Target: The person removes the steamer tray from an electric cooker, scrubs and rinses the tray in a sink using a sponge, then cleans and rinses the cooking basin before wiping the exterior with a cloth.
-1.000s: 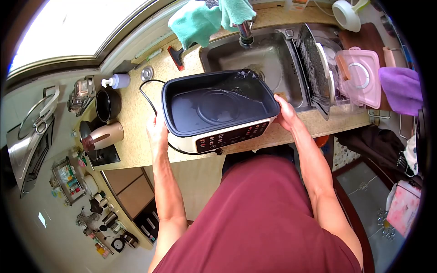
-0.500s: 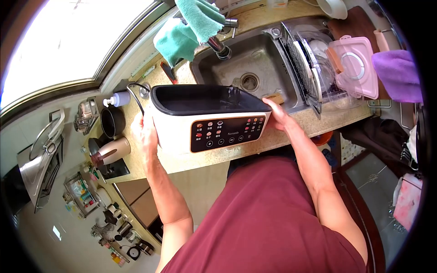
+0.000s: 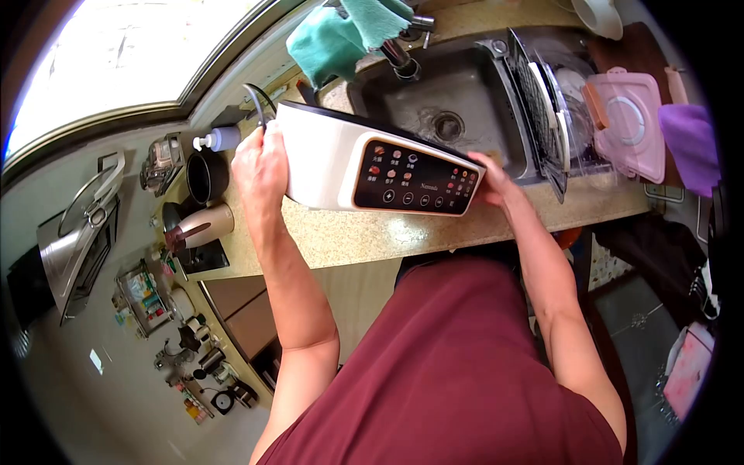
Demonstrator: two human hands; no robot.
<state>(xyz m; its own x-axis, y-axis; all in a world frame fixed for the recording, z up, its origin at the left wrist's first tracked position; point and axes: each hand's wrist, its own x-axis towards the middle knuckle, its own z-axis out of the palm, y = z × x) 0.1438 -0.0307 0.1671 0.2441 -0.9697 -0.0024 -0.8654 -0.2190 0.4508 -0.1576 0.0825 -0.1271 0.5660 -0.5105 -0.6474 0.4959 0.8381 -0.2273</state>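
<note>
Kitchen ctr (image 3: 349,242) by sink (image 3: 477,85): L hand (image 3: 262,169) & R hand (image 3: 494,182) hold tilted wht cooker (image 3: 322,155).

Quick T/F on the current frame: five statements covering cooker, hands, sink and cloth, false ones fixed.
1. The left hand and right hand both hold the cooker. True.
2. The cooker sits level. False: it is tilted, its top side turned toward the sink.
3. The dark panel faces the wearer. True.
4. The purple cloth is left of the sink. False: it is to the right.
5. The drain is visible. True.
</note>
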